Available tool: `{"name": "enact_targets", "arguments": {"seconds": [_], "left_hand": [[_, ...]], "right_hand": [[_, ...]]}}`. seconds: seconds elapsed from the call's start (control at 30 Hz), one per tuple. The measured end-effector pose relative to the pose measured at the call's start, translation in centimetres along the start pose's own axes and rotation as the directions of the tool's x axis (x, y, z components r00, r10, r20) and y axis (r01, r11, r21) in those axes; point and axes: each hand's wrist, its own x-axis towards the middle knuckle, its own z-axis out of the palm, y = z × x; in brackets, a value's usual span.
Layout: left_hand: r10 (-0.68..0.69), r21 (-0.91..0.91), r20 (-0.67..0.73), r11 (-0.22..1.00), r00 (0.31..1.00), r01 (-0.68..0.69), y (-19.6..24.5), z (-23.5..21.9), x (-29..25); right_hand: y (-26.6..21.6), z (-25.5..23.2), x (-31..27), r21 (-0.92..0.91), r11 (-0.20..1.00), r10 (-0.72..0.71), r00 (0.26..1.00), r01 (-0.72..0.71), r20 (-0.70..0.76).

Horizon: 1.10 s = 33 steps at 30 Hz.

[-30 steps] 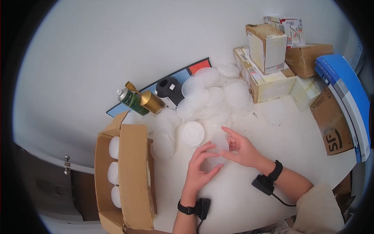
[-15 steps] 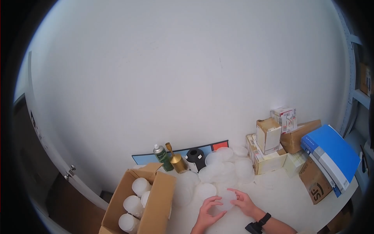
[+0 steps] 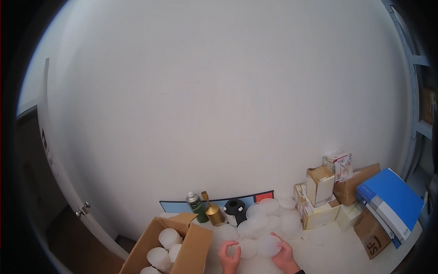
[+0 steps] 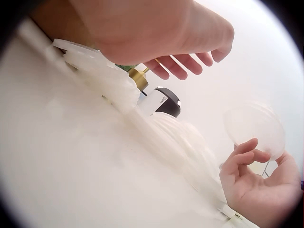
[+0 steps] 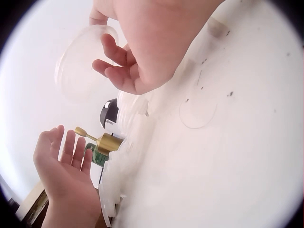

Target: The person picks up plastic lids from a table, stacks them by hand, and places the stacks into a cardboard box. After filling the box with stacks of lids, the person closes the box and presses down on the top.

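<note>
My right hand (image 3: 285, 259) pinches a thin, translucent round plastic lid (image 5: 80, 66) near its edge, thumb on one side and fingers curled at the other. The lid is held up above the table, as the left wrist view shows. To its left, my left hand (image 3: 229, 259) is apart from the lid and holds nothing, its fingers loosely bent. A pile of similar clear lids (image 3: 269, 219) spreads over the table beyond both hands. A whitish round lid (image 3: 247, 249) lies between the hands in the head view.
At left stands an open cardboard box (image 3: 197, 246) with several white tubs (image 3: 169, 238). Behind the lids are a green spray can (image 3: 199, 210), a gold pot (image 3: 213, 214) and a black-and-white round object (image 3: 234, 211). Stacked cartons (image 3: 320, 187) and blue binders (image 3: 391, 201) line the right.
The head view has tilted up, so everything sits lower in it. My left hand has drawn away from the lid to the left, leaving it in my right hand.
</note>
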Motion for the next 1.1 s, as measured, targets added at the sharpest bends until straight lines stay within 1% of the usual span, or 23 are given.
{"name": "enact_targets", "arguments": {"seconds": [0.03, 0.07, 0.1, 0.13, 0.2, 0.23, 0.27, 0.33, 0.4, 0.47, 0.5, 0.53, 0.6, 0.63, 0.67, 0.7, 0.73, 0.8, 0.87, 0.93, 1.0, 1.03, 1.1], "left_hand": [[-0.006, 0.0, 0.009, 1.0, 1.0, 0.006, -0.2, -0.3, -0.3], [-0.009, 0.086, 0.016, 0.996, 1.0, 0.007, -0.3, -0.6, -0.7], [-0.009, 0.167, 0.02, 0.986, 1.0, 0.005, -0.3, -0.6, -0.9], [-0.009, 0.16, 0.022, 0.987, 1.0, 0.005, -0.2, -0.4, -1.0], [0.154, 0.218, -0.125, 0.968, 0.98, -0.124, 1.4, -0.3, -0.7], [0.151, 0.213, -0.127, 0.969, 0.98, -0.121, 1.4, -0.4, -0.7], [0.152, 0.262, -0.122, 0.958, 0.981, -0.115, 1.4, -0.4, -0.8], [0.142, 0.295, -0.123, 0.95, 0.982, -0.1, 1.3, -0.4, -0.9], [0.125, 0.396, -0.173, 0.917, 0.977, -0.048, 1.5, -0.9, -0.9], [0.1, 0.396, -0.209, 0.918, 0.973, -0.009, 1.9, -1.2, -0.7], [0.085, 0.409, -0.242, 0.912, 0.966, 0.022, 2.0, -1.0, -0.8], [0.076, 0.397, -0.241, 0.917, 0.968, 0.027, 2.1, -0.8, -0.9], [-0.008, 0.443, -0.272, 0.887, 0.962, 0.133, 2.1, -1.0, -0.9], [-0.011, 0.446, -0.265, 0.885, 0.964, 0.132, 1.8, -1.1, -1.1], [-0.068, 0.523, -0.229, 0.833, 0.971, 0.182, 1.4, -1.2, -1.2], [-0.134, 0.593, -0.199, 0.772, 0.971, 0.228, 1.1, -1.1, -1.6], [-0.147, 0.593, -0.195, 0.77, 0.97, 0.236, 0.8, -1.0, -1.9], [-0.087, 0.609, -0.347, 0.736, 0.934, 0.296, 1.7, -0.7, -1.1], [-0.081, 0.631, -0.346, 0.717, 0.935, 0.295, 1.5, -0.6, -1.2], [-0.063, 0.646, -0.353, 0.705, 0.933, 0.292, 1.7, -0.6, -1.3], [-0.325, 0.554, -0.359, 0.68, 0.875, 0.48, 2.2, -0.7, -1.1], [-0.327, 0.548, -0.361, 0.684, 0.873, 0.482, 1.5, -0.6, -1.3], [-0.228, 0.608, -0.46, 0.623, 0.858, 0.491, 0.5, -0.2, -1.6]], "right_hand": [[0.1, -0.4, 0.1, -0.017, 1.0, 0.017, 0.999, -0.016, 0.029], [0.0, -0.4, 0.1, -0.037, 0.999, 0.034, 0.998, -0.032, 0.058], [0.0, -0.3, 0.1, -0.039, 0.999, 0.03, 0.998, -0.028, 0.053], [-0.1, -0.1, -0.3, -0.007, 1.0, -0.007, 0.997, 0.007, 0.08], [-0.4, 1.3, -1.0, 0.022, 0.999, -0.046, 0.993, 0.044, 0.107], [-0.8, 2.1, -1.4, -0.266, 0.954, -0.109, 0.987, 0.137, 0.117], [-0.8, 2.6, -1.7, -0.53, 0.82, -0.164, 0.976, 0.217, 0.145], [-0.8, 3.0, -1.7, -0.557, 0.799, -0.185, 0.974, 0.228, 0.133], [-0.4, 3.2, -1.8, -0.586, 0.775, -0.207, 0.971, 0.235, 0.116], [0.0, 3.0, -1.5, -0.682, 0.644, -0.268, 0.937, 0.347, 0.224], [-0.1, 3.0, -1.6, -0.695, 0.632, -0.269, 0.938, 0.343, 0.219], [-0.1, 3.0, -1.6, -0.683, 0.647, -0.246, 0.941, 0.339, 0.234], [-0.1, 2.4, -1.1, -0.663, 0.67, -0.229, 0.942, 0.335, 0.245], [-0.1, 1.6, -0.6, -0.495, 0.856, -0.091, 0.986, 0.148, 0.137], [0.0, 1.4, -0.3, -0.278, 0.959, 0.074, 0.995, -0.054, 0.063], [0.1, 1.0, -0.3, -0.277, 0.959, 0.077, 0.996, -0.059, 0.052], [0.2, 0.7, -0.3, -0.276, 0.96, 0.063, 0.996, -0.044, 0.059], [0.2, 0.8, 0.0, -0.282, 0.959, 0.052, 0.997, -0.034, 0.056], [0.2, 0.7, -0.3, -0.389, 0.921, 0.076, 0.993, -0.037, 0.085], [0.1, 0.6, -0.3, -0.384, 0.922, 0.084, 0.993, -0.044, 0.088], [0.1, 1.2, -0.4, -0.372, 0.927, 0.082, 0.991, -0.037, 0.107], [0.1, 1.6, -0.5, -0.33, 0.943, 0.081, 0.992, -0.044, 0.1], [-0.1, 1.8, -0.4, -0.289, 0.956, 0.079, 0.992, -0.048, 0.098]]}}
